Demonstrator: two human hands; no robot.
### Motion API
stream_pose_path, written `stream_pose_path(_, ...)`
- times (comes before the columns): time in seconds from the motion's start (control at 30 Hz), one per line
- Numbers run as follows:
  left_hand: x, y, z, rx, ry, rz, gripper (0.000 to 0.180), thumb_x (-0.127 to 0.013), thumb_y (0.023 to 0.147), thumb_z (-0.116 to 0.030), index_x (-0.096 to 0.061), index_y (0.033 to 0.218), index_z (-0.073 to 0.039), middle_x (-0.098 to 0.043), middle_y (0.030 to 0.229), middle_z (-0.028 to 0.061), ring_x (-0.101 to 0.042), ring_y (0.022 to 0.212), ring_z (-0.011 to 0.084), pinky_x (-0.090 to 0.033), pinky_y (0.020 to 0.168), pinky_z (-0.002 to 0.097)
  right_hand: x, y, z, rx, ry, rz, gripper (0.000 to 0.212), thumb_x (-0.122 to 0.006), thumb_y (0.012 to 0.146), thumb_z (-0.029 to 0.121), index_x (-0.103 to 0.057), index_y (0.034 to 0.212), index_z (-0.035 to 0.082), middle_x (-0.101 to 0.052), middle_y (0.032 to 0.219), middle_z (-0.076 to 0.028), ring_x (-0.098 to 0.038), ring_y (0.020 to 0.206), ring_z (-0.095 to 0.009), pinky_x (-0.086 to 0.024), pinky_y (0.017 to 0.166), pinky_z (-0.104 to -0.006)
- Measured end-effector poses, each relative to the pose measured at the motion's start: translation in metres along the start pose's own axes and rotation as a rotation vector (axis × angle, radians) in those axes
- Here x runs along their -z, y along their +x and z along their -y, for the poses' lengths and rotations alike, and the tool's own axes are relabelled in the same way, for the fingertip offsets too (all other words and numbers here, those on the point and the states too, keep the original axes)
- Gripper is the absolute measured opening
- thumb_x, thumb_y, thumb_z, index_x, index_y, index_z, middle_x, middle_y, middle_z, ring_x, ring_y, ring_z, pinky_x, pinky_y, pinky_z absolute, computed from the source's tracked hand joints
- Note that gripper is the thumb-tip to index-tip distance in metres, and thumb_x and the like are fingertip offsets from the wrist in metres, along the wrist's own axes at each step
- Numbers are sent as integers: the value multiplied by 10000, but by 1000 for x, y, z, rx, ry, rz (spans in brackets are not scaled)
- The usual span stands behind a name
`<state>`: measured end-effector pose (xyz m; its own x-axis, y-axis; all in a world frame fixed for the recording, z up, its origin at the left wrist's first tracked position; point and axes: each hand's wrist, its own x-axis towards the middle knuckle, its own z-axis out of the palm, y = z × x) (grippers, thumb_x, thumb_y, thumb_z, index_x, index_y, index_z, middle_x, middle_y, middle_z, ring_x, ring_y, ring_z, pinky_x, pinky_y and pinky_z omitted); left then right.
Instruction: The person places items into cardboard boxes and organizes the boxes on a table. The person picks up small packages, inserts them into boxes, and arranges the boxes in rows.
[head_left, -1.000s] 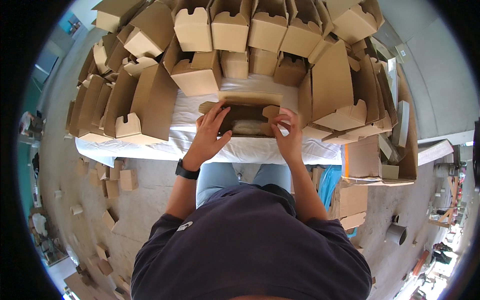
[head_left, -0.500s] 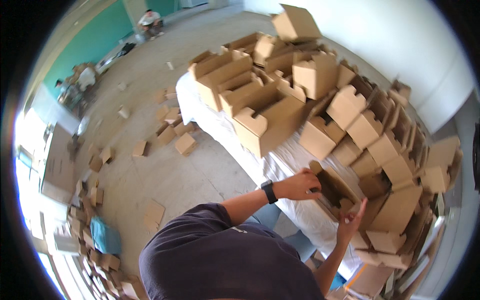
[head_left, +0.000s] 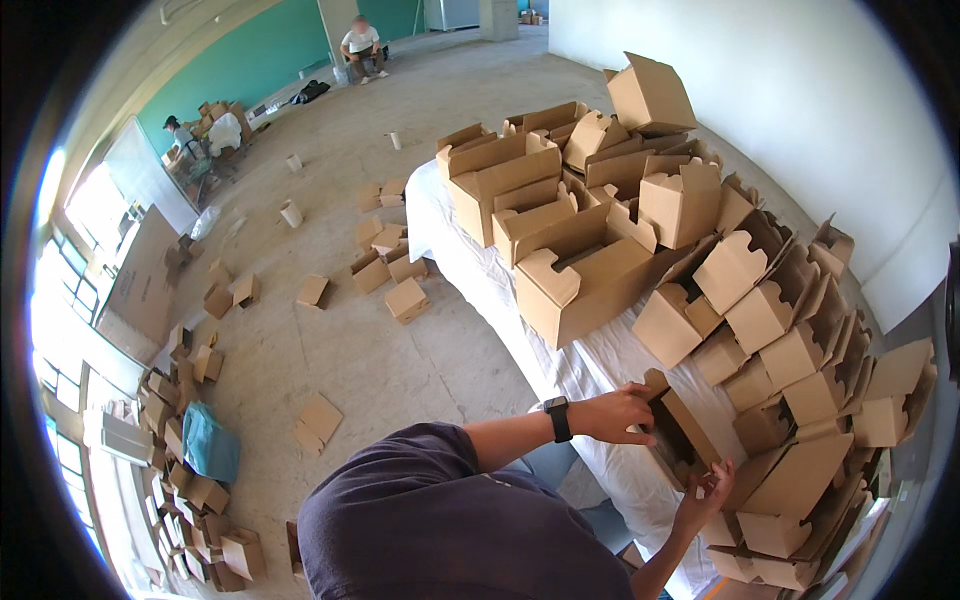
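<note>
1. My left hand (head_left: 622, 413) grips the near end of an open brown cardboard box (head_left: 685, 440), fingers curled over its upright flap. A black watch (head_left: 557, 418) sits on that wrist.
2. My right hand (head_left: 705, 492) is at the box's other end, fingers spread and half open against the edge. I cannot tell whether they pinch the cardboard or only touch it.
3. The box lies on the white-covered table (head_left: 600, 370), at its edge nearest me. Its inside is dark, and the far wall is hidden behind other cartons.
4. Beyond the box, the table is heaped with folded cardboard boxes (head_left: 600, 270), overlapping so much that single ones are hard to separate.
5. My dark shirt (head_left: 440, 520) blocks what lies below the box, apart from a strip of my blue trousers.
6. Left of the table, loose boxes (head_left: 390, 270) scatter across the concrete floor.
7. Far beyond the table, a seated person (head_left: 362, 45) is small and unclear.
</note>
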<state>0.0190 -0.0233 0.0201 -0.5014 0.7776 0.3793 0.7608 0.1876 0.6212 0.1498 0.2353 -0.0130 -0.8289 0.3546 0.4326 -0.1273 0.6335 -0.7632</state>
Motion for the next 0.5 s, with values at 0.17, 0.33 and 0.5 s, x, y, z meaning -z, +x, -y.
stream_pose_path(0.17,7,1,-6,38,-1,47,327,-601,934,-348,-661,855,-37,-643,816,112,-619,879,258,-255,1118,471,1,-5,-11,71,-139,29,356,-629,830,-86,-572,1157,43,-458,1418,-149,-590,966,-207,-521,768,-310)
stream_pose_path(0.33,4,4,-2,22,-22,32,319,-606,931,-342,-663,842,-41,-642,801,109,-620,870,259,-257,1114,472,1,-6,9,81,-157,41,310,-566,892,-58,-593,1189,25,-460,1427,-180,-567,1074,-285,-520,808,-343)
stream_pose_path(0.5,3,5,-1,16,-24,3,320,-610,926,-350,-662,842,-46,-641,797,105,-620,867,258,-256,1114,474,1,-10,10,79,-219,95,342,-513,918,-76,-573,1241,22,-436,1462,-171,-592,1139,-292,-525,823,-340)
